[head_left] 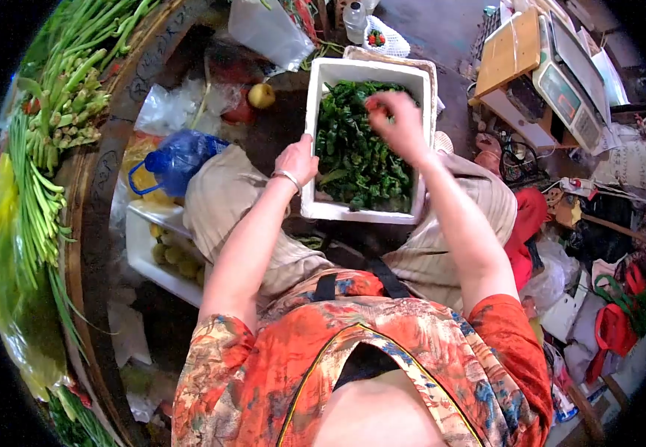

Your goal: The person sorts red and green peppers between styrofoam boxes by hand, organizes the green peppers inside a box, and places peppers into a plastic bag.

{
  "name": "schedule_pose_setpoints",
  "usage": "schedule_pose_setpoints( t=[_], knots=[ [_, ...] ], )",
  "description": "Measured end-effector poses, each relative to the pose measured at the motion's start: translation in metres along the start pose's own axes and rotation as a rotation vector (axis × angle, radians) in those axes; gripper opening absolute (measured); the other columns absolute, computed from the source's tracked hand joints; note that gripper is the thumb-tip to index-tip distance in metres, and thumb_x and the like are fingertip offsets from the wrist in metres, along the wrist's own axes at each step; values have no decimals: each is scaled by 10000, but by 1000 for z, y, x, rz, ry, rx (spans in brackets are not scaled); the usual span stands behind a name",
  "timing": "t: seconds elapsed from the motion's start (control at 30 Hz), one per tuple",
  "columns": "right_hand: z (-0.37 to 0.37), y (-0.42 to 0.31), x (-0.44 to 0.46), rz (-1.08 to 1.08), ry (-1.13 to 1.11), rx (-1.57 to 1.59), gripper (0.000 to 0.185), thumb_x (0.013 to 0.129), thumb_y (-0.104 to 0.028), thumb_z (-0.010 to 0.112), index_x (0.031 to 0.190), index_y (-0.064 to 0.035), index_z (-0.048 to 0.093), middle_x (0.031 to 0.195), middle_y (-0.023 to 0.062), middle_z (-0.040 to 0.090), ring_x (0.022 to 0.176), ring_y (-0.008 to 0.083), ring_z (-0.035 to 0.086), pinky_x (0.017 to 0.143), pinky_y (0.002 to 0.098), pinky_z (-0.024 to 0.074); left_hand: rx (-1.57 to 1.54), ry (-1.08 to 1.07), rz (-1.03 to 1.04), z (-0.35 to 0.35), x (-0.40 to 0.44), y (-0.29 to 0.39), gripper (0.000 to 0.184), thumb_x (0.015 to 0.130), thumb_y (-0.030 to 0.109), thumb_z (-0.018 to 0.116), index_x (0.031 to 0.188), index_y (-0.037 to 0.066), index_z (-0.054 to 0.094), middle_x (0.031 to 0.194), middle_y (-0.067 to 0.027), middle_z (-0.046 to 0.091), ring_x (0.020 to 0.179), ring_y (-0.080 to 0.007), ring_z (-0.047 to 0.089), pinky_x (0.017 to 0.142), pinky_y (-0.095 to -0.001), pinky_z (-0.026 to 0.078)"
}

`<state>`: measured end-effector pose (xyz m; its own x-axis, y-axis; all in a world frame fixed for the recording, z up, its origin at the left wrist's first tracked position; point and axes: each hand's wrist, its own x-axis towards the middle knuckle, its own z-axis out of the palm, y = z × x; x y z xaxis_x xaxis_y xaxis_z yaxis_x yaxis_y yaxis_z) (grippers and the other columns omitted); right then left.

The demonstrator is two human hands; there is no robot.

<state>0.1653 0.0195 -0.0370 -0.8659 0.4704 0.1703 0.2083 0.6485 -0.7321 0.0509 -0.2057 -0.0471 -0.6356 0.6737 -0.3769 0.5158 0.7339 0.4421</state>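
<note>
A white foam box, held between my knees, is filled with dark green leafy vegetables. My left hand is closed on the box's left wall, its fingers over the rim. Above the greens, toward the box's upper right, hovers my right hand. Its fingers are curled but smeared by motion, and a reddish patch shows at the fingertips. Whether it holds a leaf I cannot make out.
A blue plastic jug and a white box of round yellowish produce stand at left. Bundled green stalks line the curved wooden edge. A yellow fruit lies beyond my left knee. At upper right are a scale and a wooden box.
</note>
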Motion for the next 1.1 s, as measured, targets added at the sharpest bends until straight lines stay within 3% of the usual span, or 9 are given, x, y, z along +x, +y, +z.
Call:
schedule_pose_setpoints(
  t=[0.13, 0.27, 0.47, 0.57, 0.7, 0.8, 0.97, 1.07, 1.1],
  knots=[
    [-81, 21, 34, 159, 403, 273, 255, 921, -207, 600, 1135, -71, 626, 1042, 69, 629, 918, 172, 579, 811, 340, 487, 42, -23, -42, -5, 1, 7, 423, 818, 179, 628, 1196, 38, 502, 1004, -257, 653, 958, -422, 627, 827, -499, 506],
    [-134, 46, 56, 391, 560, 548, 318, 936, -214, 604, 1208, -57, 559, 1040, 44, 583, 871, 121, 548, 753, 249, 485, 87, 38, -26, -3, 3, 4, 377, 821, 183, 623, 1167, 48, 553, 1037, -230, 647, 986, -394, 621, 826, -487, 508],
    [-116, 112, 42, 834, 73, 354, 547, 918, -351, 623, 1382, -96, 488, 1210, 57, 589, 920, 111, 578, 753, 249, 453, -27, 119, 142, 18, -7, 15, 260, 815, 101, 630, 1063, 23, 630, 959, -213, 666, 930, -373, 638, 827, -444, 521],
    [-131, 63, 49, 436, 142, 352, 521, 903, -288, 644, 1367, -91, 511, 1158, 46, 613, 966, 119, 622, 819, 236, 430, 14, -12, 45, 60, 0, 9, 297, 797, 110, 653, 1076, 12, 635, 990, -229, 670, 958, -384, 643, 858, -439, 523],
    [-140, 48, 36, 305, 112, 241, 427, 876, -229, 603, 1250, -24, 607, 1002, 76, 682, 935, 143, 613, 852, 276, 472, 46, -115, -64, 95, 11, 7, 300, 788, 119, 668, 1046, -20, 607, 975, -259, 659, 967, -411, 631, 866, -456, 516],
    [-141, 34, 32, 259, 133, 147, 393, 871, -249, 616, 1213, -54, 631, 1008, 120, 691, 925, 181, 641, 852, 303, 492, -2, -96, -166, 108, 9, 18, 423, 781, 106, 657, 1137, -20, 464, 986, -297, 638, 956, -458, 616, 841, -507, 499],
    [-132, 28, 29, 126, 129, -13, 344, 869, -243, 585, 1151, -56, 642, 1004, 177, 694, 943, 311, 672, 860, 371, 510, 45, -118, -182, 105, 12, 19, 436, 770, 129, 667, 1136, -2, 468, 992, -284, 641, 967, -448, 611, 840, -501, 494],
    [-127, 26, 27, 111, 118, -36, 339, 866, -233, 577, 1149, -59, 644, 1013, 178, 692, 951, 313, 670, 863, 374, 511, 120, -189, -143, 98, 14, 16, 407, 776, 185, 670, 1122, 9, 547, 1049, -239, 654, 1000, -415, 614, 868, -481, 492],
    [-126, 25, 26, 108, 103, -74, 293, 913, -196, 595, 1166, -49, 621, 947, 115, 686, 856, 192, 640, 814, 315, 501, 133, -191, -74, 93, 9, 18, 313, 782, 177, 639, 1045, 19, 574, 1026, -234, 658, 988, -413, 619, 864, -489, 495]
  ],
)
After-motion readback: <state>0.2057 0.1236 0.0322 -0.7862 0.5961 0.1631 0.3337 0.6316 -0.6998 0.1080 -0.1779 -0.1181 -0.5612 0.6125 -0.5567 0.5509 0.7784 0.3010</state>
